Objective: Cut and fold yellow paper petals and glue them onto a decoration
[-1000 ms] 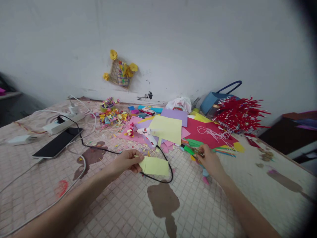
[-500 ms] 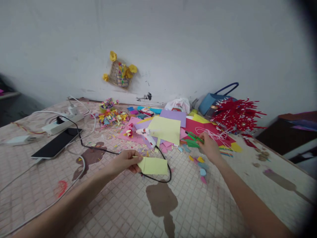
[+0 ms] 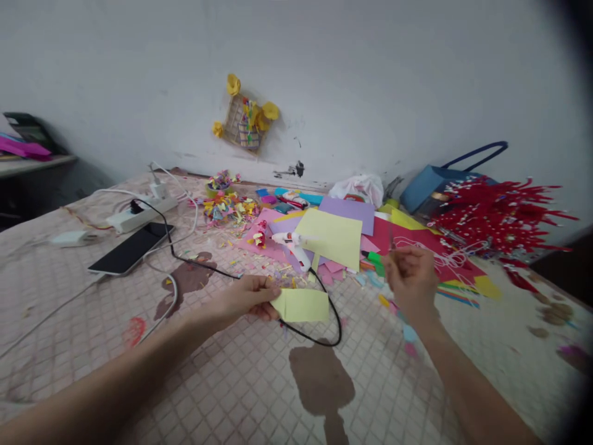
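Pale yellow-green rectangular paper (image 3: 306, 306), long axis running left to right, free end pointing right, is pinched by the forward-reaching left hand (image 3: 254, 298) over the pale gridded tabletop (image 3: 231, 383). The right hand (image 3: 412, 279), fingers curled, grips a thin blurred item (image 3: 390, 237) upright.

Yellow strip (image 3: 306, 306) at 6 o'clock was matt paper. Centre glue gun (image 3: 300, 254) looked smooth white plastic. 9 o'clock tablet (image 3: 132, 250) had a glossy black face. 3 o'clock red stems (image 3: 493, 213) looked fuzzy; 12 o'clock wall (image 3: 361, 80) was matt, scuffed.
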`<state>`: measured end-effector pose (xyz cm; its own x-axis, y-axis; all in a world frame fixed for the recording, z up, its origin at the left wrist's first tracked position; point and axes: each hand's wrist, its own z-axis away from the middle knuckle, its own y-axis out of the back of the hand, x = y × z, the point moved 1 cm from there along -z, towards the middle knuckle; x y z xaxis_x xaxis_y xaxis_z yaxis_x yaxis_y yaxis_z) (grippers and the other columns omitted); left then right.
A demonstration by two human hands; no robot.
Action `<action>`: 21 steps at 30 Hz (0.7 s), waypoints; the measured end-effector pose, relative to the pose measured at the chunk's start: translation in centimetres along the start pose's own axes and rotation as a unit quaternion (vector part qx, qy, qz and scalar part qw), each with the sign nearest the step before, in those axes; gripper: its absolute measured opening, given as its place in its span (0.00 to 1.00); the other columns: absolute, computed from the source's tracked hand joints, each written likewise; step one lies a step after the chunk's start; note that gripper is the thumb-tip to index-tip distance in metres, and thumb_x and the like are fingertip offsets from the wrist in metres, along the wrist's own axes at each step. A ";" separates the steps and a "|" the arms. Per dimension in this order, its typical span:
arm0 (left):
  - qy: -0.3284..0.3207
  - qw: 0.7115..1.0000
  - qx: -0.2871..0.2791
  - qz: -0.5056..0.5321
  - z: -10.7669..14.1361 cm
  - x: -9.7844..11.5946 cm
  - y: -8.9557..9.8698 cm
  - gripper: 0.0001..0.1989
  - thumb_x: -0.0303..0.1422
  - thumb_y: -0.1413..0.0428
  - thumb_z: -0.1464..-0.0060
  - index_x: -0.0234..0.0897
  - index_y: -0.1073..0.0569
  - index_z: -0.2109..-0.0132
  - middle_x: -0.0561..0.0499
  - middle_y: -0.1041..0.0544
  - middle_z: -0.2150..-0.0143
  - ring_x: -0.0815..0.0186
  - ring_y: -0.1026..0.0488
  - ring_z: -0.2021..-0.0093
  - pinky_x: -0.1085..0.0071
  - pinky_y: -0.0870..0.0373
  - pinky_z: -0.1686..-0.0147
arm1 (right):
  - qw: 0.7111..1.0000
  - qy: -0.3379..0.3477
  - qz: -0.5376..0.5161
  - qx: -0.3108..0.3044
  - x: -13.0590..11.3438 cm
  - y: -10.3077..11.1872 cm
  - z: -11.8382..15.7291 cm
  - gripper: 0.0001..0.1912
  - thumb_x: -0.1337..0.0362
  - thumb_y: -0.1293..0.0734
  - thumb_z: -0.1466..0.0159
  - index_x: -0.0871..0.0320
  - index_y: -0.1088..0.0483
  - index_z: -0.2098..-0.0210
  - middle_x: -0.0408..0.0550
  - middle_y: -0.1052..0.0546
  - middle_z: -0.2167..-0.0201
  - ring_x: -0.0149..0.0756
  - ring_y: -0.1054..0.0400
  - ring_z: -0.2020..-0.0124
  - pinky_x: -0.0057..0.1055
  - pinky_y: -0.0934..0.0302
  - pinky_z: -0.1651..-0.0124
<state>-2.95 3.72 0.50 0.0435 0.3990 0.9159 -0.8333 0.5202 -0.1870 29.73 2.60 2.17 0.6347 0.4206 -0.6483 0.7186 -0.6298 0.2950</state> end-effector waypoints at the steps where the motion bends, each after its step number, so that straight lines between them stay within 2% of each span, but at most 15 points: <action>1: 0.000 1.000 -0.003 0.012 0.0 -0.1 0.0 0.16 0.40 0.39 0.56 0.33 0.33 0.69 0.50 0.24 0.77 0.72 0.28 0.79 0.78 0.33 0.77 | 1.000 -0.006 -0.010 -0.023 -1.5 -0.8 0.5 0.18 0.61 0.31 0.46 0.56 0.41 0.60 0.45 0.27 0.72 0.34 0.30 0.75 0.28 0.37 0.76; 5: 0.001 0.999 0.000 0.052 0.1 -0.4 0.4 0.14 0.39 0.39 0.55 0.33 0.33 0.68 0.50 0.23 0.76 0.71 0.27 0.77 0.78 0.32 0.75 | 0.983 -0.044 -0.074 -0.165 -6.2 -3.5 2.3 0.17 0.62 0.30 0.46 0.55 0.42 0.62 0.43 0.25 0.74 0.31 0.31 0.78 0.25 0.39 0.77; 8: 0.002 0.998 0.011 0.066 0.2 -0.4 0.7 0.13 0.38 0.40 0.54 0.33 0.33 0.68 0.49 0.23 0.76 0.72 0.27 0.78 0.80 0.32 0.77 | 0.960 -0.096 -0.115 -0.237 -7.9 -4.9 3.5 0.15 0.61 0.32 0.44 0.55 0.42 0.63 0.40 0.26 0.77 0.30 0.33 0.79 0.24 0.41 0.78; 11: 0.004 0.999 0.004 0.053 0.5 -0.4 0.7 0.13 0.39 0.41 0.52 0.33 0.33 0.68 0.50 0.23 0.76 0.73 0.27 0.79 0.81 0.32 0.77 | 0.939 -0.133 -0.122 -0.292 -8.2 -5.9 4.6 0.16 0.62 0.33 0.43 0.54 0.42 0.60 0.42 0.25 0.74 0.31 0.33 0.76 0.24 0.41 0.76; 16: -0.004 0.998 -0.050 -0.038 1.2 0.0 -0.1 0.14 0.41 0.42 0.52 0.33 0.31 0.68 0.49 0.23 0.75 0.71 0.26 0.78 0.79 0.31 0.77 | 0.932 -0.150 -0.101 -0.313 -7.8 -6.5 5.5 0.22 0.65 0.35 0.43 0.55 0.42 0.50 0.49 0.23 0.64 0.35 0.30 0.68 0.28 0.38 0.68; 18: -0.008 0.997 -0.056 -0.057 1.4 0.1 -0.3 0.14 0.41 0.42 0.53 0.33 0.32 0.69 0.50 0.23 0.75 0.71 0.26 0.78 0.79 0.32 0.77 | 0.915 -0.161 -0.123 -0.348 -7.8 -6.5 5.5 0.27 0.66 0.36 0.42 0.54 0.45 0.44 0.49 0.24 0.61 0.35 0.30 0.66 0.29 0.38 0.66; 21: -0.014 0.997 -0.048 -0.054 1.5 0.1 -0.3 0.14 0.41 0.42 0.52 0.33 0.34 0.69 0.51 0.23 0.76 0.71 0.27 0.78 0.79 0.33 0.78 | 0.878 -0.178 -0.158 -0.416 -8.1 -6.7 5.7 0.28 0.68 0.36 0.42 0.53 0.46 0.43 0.46 0.25 0.64 0.33 0.32 0.69 0.26 0.39 0.69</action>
<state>-3.55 2.47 1.22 0.1138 0.3166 0.9417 -0.7681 0.6292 -0.1187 18.14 -0.29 1.44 0.3430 0.1640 -0.9249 0.8959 0.2389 0.3746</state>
